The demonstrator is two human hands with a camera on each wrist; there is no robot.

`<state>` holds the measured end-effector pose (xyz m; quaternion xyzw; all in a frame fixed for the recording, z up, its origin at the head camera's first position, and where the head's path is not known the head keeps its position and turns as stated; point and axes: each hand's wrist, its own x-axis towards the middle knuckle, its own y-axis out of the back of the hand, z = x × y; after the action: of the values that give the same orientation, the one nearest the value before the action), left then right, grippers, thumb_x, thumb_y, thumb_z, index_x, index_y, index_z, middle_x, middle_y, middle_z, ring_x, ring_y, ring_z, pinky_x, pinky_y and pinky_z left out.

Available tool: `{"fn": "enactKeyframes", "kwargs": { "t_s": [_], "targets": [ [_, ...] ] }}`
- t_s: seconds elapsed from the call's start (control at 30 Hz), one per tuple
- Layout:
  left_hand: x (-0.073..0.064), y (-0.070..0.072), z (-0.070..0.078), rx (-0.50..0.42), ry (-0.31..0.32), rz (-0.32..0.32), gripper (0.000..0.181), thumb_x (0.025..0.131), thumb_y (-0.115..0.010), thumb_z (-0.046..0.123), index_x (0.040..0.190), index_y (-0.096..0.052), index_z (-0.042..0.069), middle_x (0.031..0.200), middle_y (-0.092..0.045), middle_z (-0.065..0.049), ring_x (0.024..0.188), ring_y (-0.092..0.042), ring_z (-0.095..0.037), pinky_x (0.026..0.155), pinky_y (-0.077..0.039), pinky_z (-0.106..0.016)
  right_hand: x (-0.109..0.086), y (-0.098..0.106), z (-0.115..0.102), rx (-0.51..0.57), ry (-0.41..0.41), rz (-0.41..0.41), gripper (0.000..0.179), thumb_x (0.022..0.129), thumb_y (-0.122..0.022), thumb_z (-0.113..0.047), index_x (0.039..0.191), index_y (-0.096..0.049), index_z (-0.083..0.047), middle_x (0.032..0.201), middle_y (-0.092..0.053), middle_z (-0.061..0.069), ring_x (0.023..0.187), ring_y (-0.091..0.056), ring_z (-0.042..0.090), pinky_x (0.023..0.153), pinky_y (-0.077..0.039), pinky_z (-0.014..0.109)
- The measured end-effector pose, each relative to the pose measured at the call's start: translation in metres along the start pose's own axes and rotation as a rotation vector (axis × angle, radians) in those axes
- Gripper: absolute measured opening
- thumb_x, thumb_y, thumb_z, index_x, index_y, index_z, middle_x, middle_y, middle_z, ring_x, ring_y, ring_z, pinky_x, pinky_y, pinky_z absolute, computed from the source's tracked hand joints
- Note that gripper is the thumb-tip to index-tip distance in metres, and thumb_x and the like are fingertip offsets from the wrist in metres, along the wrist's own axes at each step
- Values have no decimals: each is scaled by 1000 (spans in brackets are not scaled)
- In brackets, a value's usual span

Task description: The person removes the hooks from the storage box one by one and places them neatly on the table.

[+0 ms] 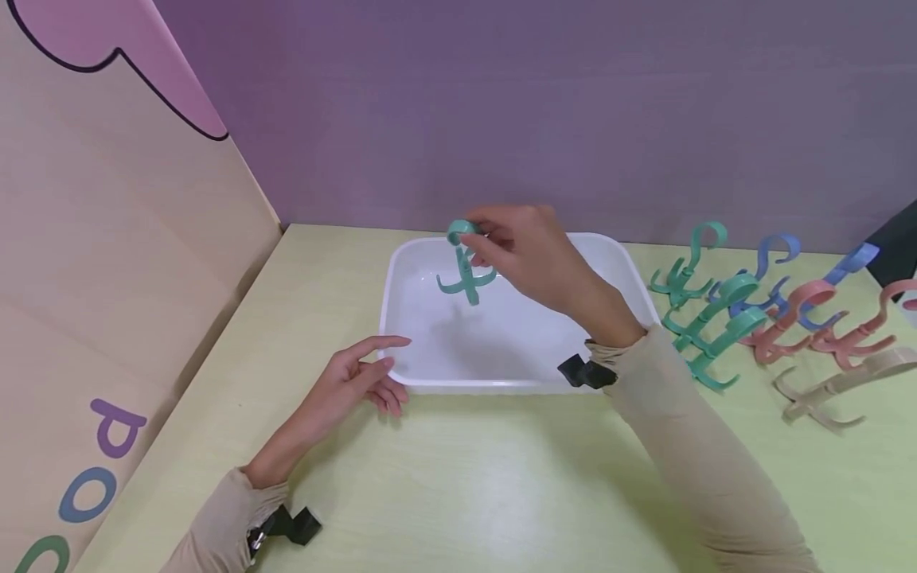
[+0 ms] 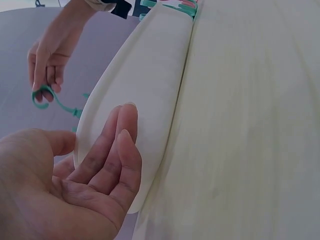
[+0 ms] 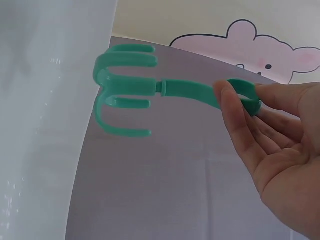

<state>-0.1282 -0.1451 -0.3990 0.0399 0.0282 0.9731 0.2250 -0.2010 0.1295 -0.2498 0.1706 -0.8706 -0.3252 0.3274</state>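
In the head view my right hand [image 1: 533, 259] pinches a green multi-prong hook hanger [image 1: 466, 274] by its curled top over the white tray [image 1: 501, 385]. Its prongs hang downward above the tray's left half. The right wrist view shows the thumb and fingertips on the loop of this green hook hanger [image 3: 187, 89], its several upturned prongs joined by a narrow swivel. My left hand [image 1: 361, 378] is at the tray's near left corner, fingers loosely bent. From the left wrist, that hand [image 2: 95, 185] lies along the outer tray wall [image 2: 145, 75], with nothing gripped.
Right of the tray stand several more hook hangers: green ones [image 1: 716, 306], blue ones [image 1: 762, 263], pink ones [image 1: 788, 318] and a beige one [image 1: 838, 386]. A purple wall [image 1: 537, 119] rises behind the table [image 1: 466, 477], and a printed panel [image 1: 129, 263] borders it at left.
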Motion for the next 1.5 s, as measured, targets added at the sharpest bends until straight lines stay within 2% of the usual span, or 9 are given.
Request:
{"fn": "enactKeyframes", "kwargs": {
  "t_s": [0.37,0.6,0.77,1.03,1.2,1.27,1.33,1.43,1.5],
  "targets": [
    [1,3,-1,2,-2,2,35,107,-49,18,140,-52,10,83,-71,-25,68,-71,-37,63,-59,-37,-30,13,1,-47,115,145,12,93,-71,-7,104,-72,-5,84,-74,1,68,-68,5,65,-54,17],
    [1,5,-4,0,-6,-4,35,106,-49,18,141,-52,9,83,-71,-26,68,-71,-38,63,-59,-37,-44,19,5,-80,126,194,13,91,-72,-4,104,-73,-6,83,-73,-3,69,-69,6,72,-54,13],
    [2,5,-3,4,-8,-8,35,106,-49,18,141,-52,9,83,-71,-26,68,-71,-38,63,-59,-38,-55,25,5,-101,144,235,15,90,-72,-2,105,-73,-5,83,-73,-3,70,-70,7,71,-52,12],
    [3,7,-5,1,-15,-14,36,106,-49,18,141,-52,8,83,-71,-26,68,-71,-38,63,-59,-39,-70,31,5,-157,235,305,23,85,-75,4,107,-72,0,83,-74,4,71,-72,14,77,-50,11],
    [4,8,-7,-1,-13,-18,37,107,-49,17,142,-50,5,83,-71,-26,68,-70,-38,63,-59,-39,-83,35,4,-190,251,329,27,83,-76,4,109,-72,2,81,-74,8,73,-72,14,81,-50,12],
    [4,9,-7,1,-13,-18,37,107,-48,16,142,-50,4,83,-71,-26,68,-70,-38,63,-59,-39,-89,37,4,-193,256,336,26,85,-76,-1,110,-72,1,82,-75,6,74,-72,13,82,-50,12],
    [4,10,-7,1,-14,-17,37,107,-48,15,142,-50,4,83,-71,-26,68,-70,-38,63,-59,-40,-94,40,3,-203,267,355,24,91,-74,-12,111,-73,0,82,-75,4,75,-72,11,82,-50,11],
    [3,11,-8,1,-16,-17,36,107,-49,17,141,-51,6,83,-71,-26,68,-70,-38,63,-59,-39,-100,45,1,-224,268,382,38,98,-64,-35,112,-73,-1,82,-75,3,76,-71,7,80,-49,9],
    [3,12,-9,1,-17,-18,37,107,-49,18,142,-50,6,83,-71,-26,69,-70,-38,63,-59,-39,-105,49,-1,-232,263,404,47,98,-61,-43,112,-73,0,80,-75,3,76,-71,5,78,-48,9]
  ]
}}
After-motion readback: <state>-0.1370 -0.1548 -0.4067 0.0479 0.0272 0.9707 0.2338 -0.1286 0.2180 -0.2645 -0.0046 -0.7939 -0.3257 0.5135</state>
